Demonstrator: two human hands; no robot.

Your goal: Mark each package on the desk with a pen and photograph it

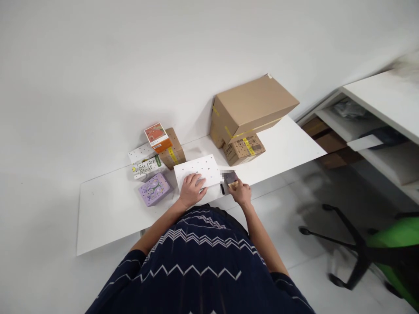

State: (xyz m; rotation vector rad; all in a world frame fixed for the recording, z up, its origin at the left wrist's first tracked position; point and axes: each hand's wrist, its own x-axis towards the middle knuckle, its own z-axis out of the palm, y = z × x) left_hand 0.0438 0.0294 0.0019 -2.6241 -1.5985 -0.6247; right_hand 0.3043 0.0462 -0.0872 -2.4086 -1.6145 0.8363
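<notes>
My left hand (192, 190) lies with its fingers apart on the near part of a white box (198, 168) dotted with small dark marks. To its right, my right hand (241, 192) has its fingers closed on the near edge of a small dark flat item (230, 176), partly blurred by pixelation. A small black object (222, 189) lies between the two hands. Left of the white box, a purple patterned box (155, 189) sits near a white and green box (148, 168).
Behind are an orange box (158, 137), a brown carton (173, 148) and a large cardboard box (257, 104) stacked over smaller cartons (244, 149). All stand on a white table (104, 209) against a wall. At right are a shelf unit (386, 98) and a green chair (393, 244).
</notes>
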